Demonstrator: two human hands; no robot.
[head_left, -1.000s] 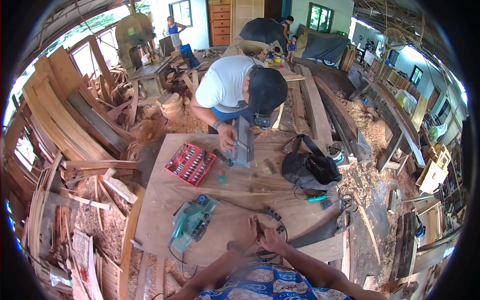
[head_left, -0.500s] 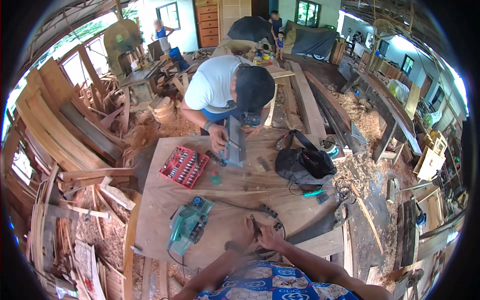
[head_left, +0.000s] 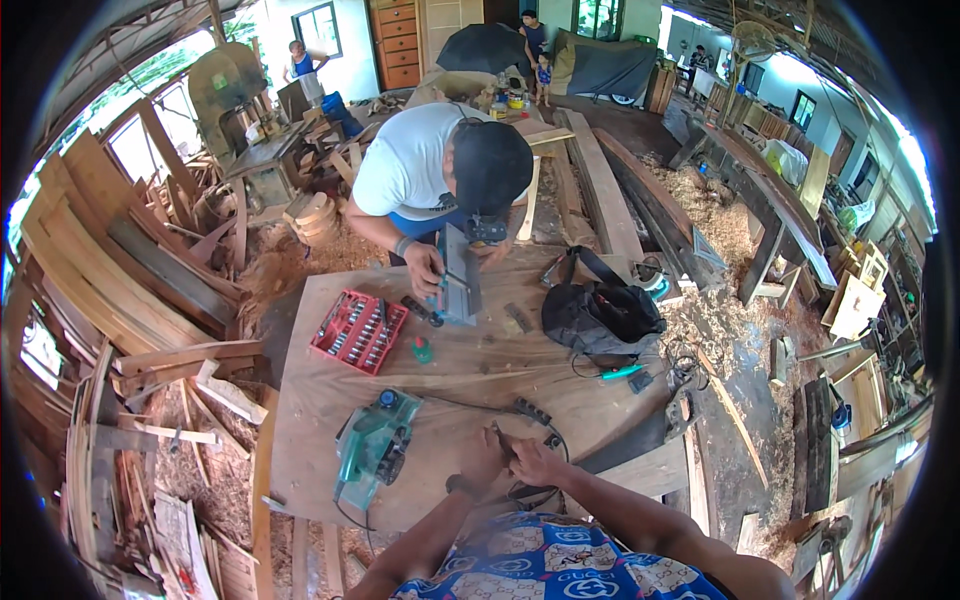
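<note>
Where both hands [head_left: 510,458] meet lies a small dark part [head_left: 503,441].

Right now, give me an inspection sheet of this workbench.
Surface: plywood table, bare wood, dusty.
Job's things: small part hidden between both hands; green power planer beside them.
Clutter: red bit set, black bag, metal block under a co-worker's hand.
Hands: left hand and right hand together at the near edge.
Cables: black cord from the planer.
Surroundings: stacked planks, wood shavings.
</note>
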